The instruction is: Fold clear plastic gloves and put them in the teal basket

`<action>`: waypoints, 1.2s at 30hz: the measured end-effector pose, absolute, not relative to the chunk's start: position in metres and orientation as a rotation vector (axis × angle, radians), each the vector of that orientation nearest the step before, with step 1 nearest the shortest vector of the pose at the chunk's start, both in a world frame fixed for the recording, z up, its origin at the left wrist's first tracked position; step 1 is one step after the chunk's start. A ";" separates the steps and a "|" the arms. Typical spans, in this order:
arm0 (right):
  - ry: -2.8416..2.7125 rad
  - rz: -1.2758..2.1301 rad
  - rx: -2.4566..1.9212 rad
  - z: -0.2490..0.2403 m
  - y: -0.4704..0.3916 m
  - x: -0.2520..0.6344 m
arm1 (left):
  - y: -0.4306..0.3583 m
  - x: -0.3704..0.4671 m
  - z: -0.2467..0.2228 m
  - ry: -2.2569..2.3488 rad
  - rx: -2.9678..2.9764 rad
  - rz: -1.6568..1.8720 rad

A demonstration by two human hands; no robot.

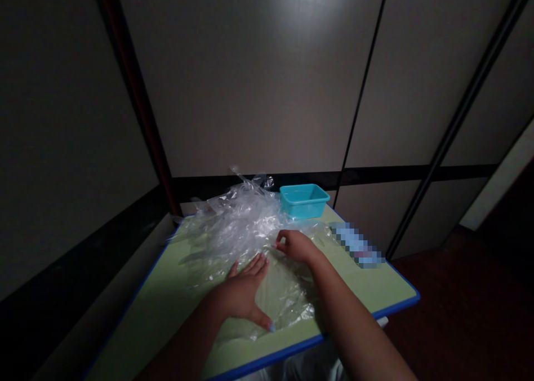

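A heap of clear plastic bags (246, 214) lies crumpled on the far side of the yellow-green table. One clear plastic sheet or bag (283, 292) is spread flat nearer to me. My left hand (246, 289) rests on it, palm down, with fingers stretched and the thumb apart. Beyond it and to the right, my right hand (295, 246) has its thumb and index finger pinched together at the edge of the clear plastic. Exactly what layer is in the pinch is hard to make out.
A turquoise plastic basin (304, 202) stands at the table's back right corner. A blurred-out bluish flat object (356, 245) lies near the right edge. The table (154, 308) has a blue rim, and cabinet panels (258, 92) rise close behind it.
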State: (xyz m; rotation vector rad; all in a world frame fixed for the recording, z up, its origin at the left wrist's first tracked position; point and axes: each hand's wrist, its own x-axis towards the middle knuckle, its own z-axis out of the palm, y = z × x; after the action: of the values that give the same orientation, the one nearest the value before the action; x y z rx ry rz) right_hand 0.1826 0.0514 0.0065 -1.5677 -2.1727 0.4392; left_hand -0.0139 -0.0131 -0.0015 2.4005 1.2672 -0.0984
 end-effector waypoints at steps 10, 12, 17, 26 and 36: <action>-2.408 0.625 -1.588 0.020 0.018 0.215 | -0.021 -0.005 0.003 1.212 2.449 -0.128; -2.387 0.617 -1.561 0.015 0.009 0.222 | -0.023 -0.001 0.006 1.201 2.458 -0.160; -1.983 1.216 -1.240 -0.002 0.003 0.237 | -0.025 0.002 0.010 1.267 2.435 -0.265; -1.887 0.641 -1.530 -0.014 0.009 0.240 | -0.022 0.001 0.010 1.336 2.481 -0.339; -1.642 1.178 -1.153 -0.010 0.003 0.235 | -0.021 -0.009 0.017 1.327 2.451 -0.271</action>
State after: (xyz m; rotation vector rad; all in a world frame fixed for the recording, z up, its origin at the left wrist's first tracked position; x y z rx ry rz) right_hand 0.2348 0.0029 -0.0100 -1.1530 -1.6423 1.1780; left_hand -0.0094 -0.0209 0.0171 2.4508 1.3272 -0.2709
